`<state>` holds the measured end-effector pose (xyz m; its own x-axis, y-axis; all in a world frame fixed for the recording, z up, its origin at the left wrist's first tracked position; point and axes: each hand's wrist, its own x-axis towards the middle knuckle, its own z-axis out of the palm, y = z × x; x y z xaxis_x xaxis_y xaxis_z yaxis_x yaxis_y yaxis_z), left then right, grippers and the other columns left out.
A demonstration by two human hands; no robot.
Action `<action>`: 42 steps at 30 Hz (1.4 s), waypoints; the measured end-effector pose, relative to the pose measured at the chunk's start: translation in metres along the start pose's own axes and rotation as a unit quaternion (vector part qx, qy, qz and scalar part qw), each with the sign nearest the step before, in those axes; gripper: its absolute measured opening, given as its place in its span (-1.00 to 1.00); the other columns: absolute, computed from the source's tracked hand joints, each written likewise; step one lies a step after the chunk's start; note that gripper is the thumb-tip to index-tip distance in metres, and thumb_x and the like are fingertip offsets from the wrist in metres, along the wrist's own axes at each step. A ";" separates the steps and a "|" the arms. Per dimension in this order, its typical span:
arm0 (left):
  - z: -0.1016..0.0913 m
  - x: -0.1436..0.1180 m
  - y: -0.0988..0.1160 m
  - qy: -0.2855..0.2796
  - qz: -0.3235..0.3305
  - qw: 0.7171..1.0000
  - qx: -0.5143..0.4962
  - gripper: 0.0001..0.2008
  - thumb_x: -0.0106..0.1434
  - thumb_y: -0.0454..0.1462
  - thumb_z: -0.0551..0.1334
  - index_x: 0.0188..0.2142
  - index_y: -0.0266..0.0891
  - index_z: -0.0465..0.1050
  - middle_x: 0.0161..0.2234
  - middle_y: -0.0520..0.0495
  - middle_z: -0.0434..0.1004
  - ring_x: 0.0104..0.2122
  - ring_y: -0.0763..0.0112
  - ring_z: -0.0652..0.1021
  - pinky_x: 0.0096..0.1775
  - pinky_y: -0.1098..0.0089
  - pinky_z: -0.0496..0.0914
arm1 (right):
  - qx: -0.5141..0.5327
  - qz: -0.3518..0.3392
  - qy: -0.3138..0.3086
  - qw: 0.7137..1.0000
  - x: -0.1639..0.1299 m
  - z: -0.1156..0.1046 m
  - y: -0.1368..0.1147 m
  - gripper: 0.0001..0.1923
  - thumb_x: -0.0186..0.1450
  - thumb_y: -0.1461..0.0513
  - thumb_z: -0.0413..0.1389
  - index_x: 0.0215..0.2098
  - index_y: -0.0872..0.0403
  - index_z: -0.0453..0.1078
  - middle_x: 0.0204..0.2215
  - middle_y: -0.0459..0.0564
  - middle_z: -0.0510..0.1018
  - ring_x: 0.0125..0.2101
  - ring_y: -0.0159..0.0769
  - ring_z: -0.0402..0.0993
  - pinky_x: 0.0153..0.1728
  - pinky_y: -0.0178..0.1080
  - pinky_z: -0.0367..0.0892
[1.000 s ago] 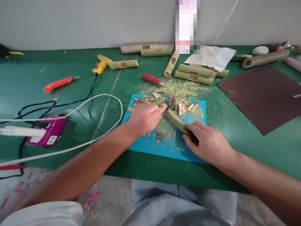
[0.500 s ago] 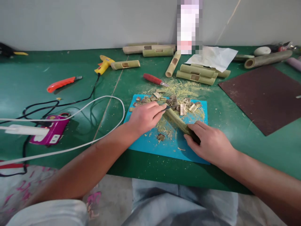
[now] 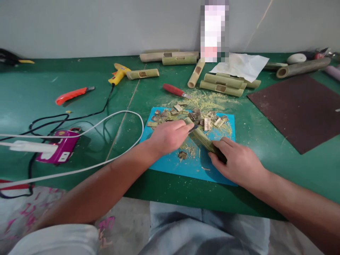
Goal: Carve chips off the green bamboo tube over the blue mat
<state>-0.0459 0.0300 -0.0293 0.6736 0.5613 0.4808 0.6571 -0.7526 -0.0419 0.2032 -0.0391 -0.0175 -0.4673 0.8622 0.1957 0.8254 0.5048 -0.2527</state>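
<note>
The right hand (image 3: 239, 164) pins the bamboo tube (image 3: 203, 139) slantwise on the blue mat (image 3: 172, 163) while the left hand (image 3: 168, 136) grips a small blade (image 3: 193, 128) (mid-carving, apparently), so the coming cut likely needs steady, shallow pressure.

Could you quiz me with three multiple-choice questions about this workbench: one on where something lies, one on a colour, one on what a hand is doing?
1. Where does the yellow glue gun lie?
A. on the blue mat
B. on the green table, left of and beyond the mat
C. on the brown sheet

2. What colour is the mat?
A. blue
B. red
C. white

3. The right hand is:
A. flat on the table
B. lifted, holding nothing
C. closed on the bamboo piece

Answers: B, it rests on green table; A, the mat's bare part shows blue; C, fingers wrap its near end.
</note>
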 end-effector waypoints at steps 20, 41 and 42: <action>-0.003 -0.003 0.006 -0.006 0.058 0.998 -0.002 -0.68 0.48 -0.30 -0.02 -0.01 -0.30 0.48 -0.51 0.00 0.46 -0.53 0.46 0.45 -0.49 0.42 0.26 | -0.003 0.011 -0.026 1.000 0.001 -0.001 -0.001 -0.74 0.36 0.14 -0.01 -0.27 0.11 0.47 -0.34 0.01 0.54 -0.50 -0.37 0.37 -0.52 -0.28 0.10; -0.005 -0.004 -0.004 -0.006 0.003 1.000 0.024 -0.67 0.47 -0.28 -0.01 -0.01 -0.27 0.50 -0.45 -0.03 0.52 -0.50 0.47 0.48 -0.47 0.46 0.29 | -0.010 0.012 -0.019 1.000 0.001 -0.001 -0.003 -0.75 0.35 0.14 0.00 -0.28 0.10 0.46 -0.34 0.01 0.54 -0.50 -0.36 0.37 -0.52 -0.28 0.11; -0.004 -0.004 -0.003 0.001 -0.001 0.999 0.032 -0.68 0.47 -0.28 0.00 -0.02 -0.28 0.51 -0.46 -0.03 0.51 -0.51 0.47 0.48 -0.49 0.45 0.27 | -0.010 0.014 -0.020 1.000 0.001 -0.001 -0.003 -0.75 0.35 0.13 0.01 -0.27 0.10 0.46 -0.34 0.01 0.54 -0.50 -0.36 0.37 -0.52 -0.28 0.11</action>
<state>-0.0523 0.0287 -0.0272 0.6717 0.5623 0.4824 0.6787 -0.7281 -0.0963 0.2008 -0.0395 -0.0152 -0.4565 0.8770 0.1498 0.8440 0.4801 -0.2391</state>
